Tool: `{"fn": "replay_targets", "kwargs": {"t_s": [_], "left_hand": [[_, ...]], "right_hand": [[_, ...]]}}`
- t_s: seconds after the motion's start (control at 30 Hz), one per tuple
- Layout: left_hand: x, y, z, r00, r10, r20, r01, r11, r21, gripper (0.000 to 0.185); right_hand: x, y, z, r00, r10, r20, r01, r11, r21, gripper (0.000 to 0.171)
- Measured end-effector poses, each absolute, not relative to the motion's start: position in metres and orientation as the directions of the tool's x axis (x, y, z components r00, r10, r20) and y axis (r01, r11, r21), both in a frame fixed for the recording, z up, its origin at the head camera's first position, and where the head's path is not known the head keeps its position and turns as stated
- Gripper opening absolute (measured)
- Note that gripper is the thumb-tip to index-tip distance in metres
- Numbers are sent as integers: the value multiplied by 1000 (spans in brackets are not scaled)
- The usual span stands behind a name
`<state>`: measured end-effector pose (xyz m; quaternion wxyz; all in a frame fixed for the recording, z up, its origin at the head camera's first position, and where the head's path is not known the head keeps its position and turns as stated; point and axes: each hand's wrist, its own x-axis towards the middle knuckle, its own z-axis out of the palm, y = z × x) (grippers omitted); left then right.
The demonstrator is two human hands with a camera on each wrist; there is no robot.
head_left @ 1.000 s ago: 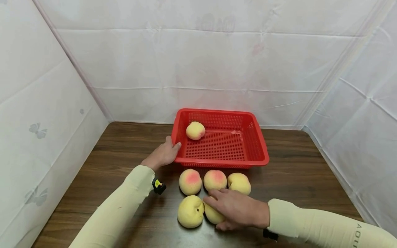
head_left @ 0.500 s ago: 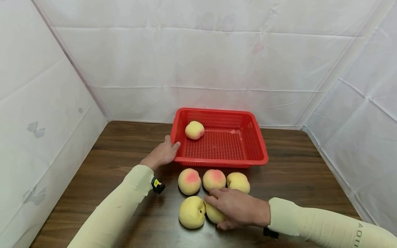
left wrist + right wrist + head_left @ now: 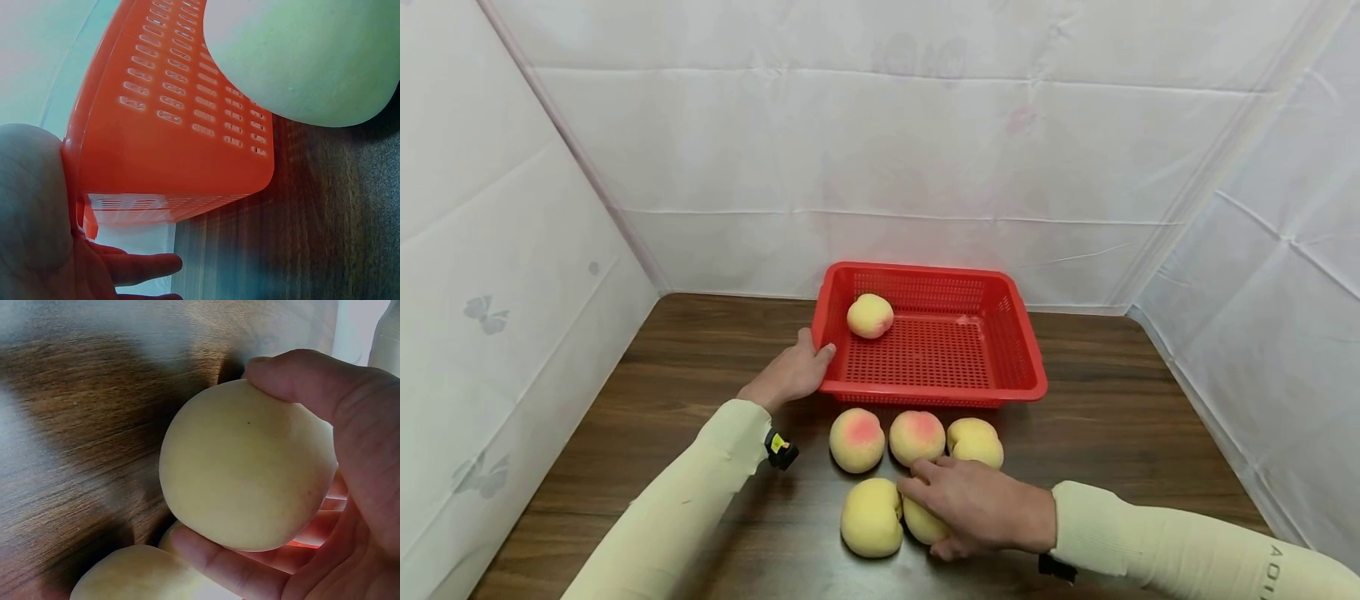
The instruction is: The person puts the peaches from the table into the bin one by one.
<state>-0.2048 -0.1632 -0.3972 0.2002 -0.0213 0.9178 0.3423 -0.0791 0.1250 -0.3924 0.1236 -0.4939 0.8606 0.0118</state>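
My left hand [image 3: 792,372] grips the left rim of a red plastic basket [image 3: 936,392], thumb over the edge in the head view. One peach [image 3: 870,317] lies in the basket's back left part. In the right wrist view, my right hand [image 3: 369,462] curls its thumb and fingers round a yellow peach [image 3: 247,469], close over the table. Just left of it sits another yellow peach [image 3: 872,517]. Behind them, in a row along the basket's front, are a blushed peach [image 3: 857,442], a second blushed peach [image 3: 917,438] and a yellow peach [image 3: 975,442], partly hidden by my right hand.
Dark wood-grain table [image 3: 1120,400] carries everything. White sheeting [image 3: 925,167] hangs right behind the basket and encloses the left and right sides. A black wrist device [image 3: 781,450] sits on my left cuff.
The front left peach has rolled slightly to the right and turned, its dimple now facing the held peach. My right hand has shifted a little right with its peach. The left hand keeps its grip.
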Motion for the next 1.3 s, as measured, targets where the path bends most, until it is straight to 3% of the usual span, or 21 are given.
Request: {"fn": "replay_targets", "kwargs": {"t_s": [0.6, 0.93, 1.3], "left_hand": [[-206, -164, -395, -919, 103, -381, -169, 770, 616, 53], [-206, -163, -395, -918, 102, -382, -169, 773, 611, 54], [-207, -164, -396, -918, 105, -382, -165, 774, 611, 53]], "right_hand": [[-80, 126, -377, -494, -831, -253, -849, 525, -65, 64], [-83, 128, -360, -511, -828, -232, -846, 532, -36, 68], [-89, 133, -341, -467, -877, -114, -884, 458, 94, 64]]}}
